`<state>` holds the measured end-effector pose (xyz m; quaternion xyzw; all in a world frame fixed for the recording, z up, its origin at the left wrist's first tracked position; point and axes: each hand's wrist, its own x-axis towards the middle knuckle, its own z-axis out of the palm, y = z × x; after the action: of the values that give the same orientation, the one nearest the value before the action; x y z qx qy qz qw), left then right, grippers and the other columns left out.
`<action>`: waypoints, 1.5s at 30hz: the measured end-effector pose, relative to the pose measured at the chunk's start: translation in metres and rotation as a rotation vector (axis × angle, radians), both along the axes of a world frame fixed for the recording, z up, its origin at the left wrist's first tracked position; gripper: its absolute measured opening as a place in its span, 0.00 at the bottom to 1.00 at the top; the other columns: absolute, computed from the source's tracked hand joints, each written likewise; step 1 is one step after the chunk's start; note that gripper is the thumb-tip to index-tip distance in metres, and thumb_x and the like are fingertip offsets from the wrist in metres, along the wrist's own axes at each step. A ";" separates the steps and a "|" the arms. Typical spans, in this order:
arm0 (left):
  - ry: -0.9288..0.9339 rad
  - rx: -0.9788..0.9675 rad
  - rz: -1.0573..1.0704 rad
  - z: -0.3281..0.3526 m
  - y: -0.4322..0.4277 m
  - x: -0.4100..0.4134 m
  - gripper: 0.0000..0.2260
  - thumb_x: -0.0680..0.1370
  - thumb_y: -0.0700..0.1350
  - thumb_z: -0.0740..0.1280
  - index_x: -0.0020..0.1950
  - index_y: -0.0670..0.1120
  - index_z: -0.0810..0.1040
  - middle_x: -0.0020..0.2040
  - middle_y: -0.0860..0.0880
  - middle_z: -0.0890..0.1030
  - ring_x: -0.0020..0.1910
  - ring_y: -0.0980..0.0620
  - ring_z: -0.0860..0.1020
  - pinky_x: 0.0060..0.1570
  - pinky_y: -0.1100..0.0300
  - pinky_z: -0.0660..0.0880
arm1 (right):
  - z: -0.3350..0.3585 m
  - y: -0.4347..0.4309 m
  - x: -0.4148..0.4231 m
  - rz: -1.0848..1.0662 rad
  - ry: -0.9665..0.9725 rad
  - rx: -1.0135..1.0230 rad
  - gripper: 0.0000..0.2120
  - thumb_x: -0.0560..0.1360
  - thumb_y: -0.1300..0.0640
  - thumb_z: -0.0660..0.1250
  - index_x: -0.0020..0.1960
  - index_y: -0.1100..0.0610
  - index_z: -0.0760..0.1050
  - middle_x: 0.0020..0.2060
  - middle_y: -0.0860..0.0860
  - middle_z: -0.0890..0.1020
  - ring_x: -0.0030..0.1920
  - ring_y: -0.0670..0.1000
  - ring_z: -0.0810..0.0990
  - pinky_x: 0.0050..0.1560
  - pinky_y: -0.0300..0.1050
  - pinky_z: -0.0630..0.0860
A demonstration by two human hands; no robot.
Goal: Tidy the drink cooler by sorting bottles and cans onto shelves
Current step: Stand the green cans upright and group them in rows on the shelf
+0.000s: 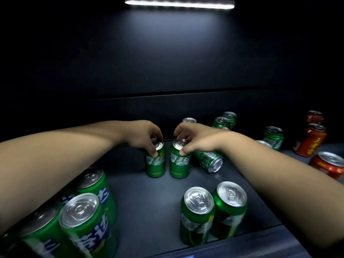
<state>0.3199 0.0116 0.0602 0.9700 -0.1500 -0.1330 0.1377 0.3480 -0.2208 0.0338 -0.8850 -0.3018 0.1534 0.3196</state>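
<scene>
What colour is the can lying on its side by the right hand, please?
The tipped can is green with a silver end; head view shows it.

The dark shelf (pixel 149 202) carries upright green cans: a left middle can (pixel 155 162) and right middle can (pixel 179 163) side by side, a front pair (pixel 197 216), a front-left cluster (pixel 81 222) and back-right cans (pixel 273 136). A tipped green can (pixel 209 161) lies just right of the middle two. Red cans (pixel 310 141) sit far right.

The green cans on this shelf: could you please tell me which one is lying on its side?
The tipped can just right of the upright can in the right hand, beneath that wrist. Its silver end faces the camera; the rest stand upright.
</scene>
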 end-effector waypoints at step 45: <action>0.008 -0.169 0.278 -0.014 -0.117 -0.107 0.07 0.80 0.48 0.66 0.56 0.54 0.82 0.48 0.56 0.84 0.47 0.56 0.81 0.52 0.61 0.77 | -0.005 -0.083 -0.066 0.119 0.254 0.136 0.14 0.75 0.54 0.70 0.60 0.57 0.79 0.44 0.51 0.80 0.44 0.49 0.74 0.41 0.44 0.68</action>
<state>0.2126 -0.1052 0.0463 0.9658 -0.0243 -0.1034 0.2367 0.2818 -0.3034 0.0288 -0.8153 -0.3205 0.2620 0.4048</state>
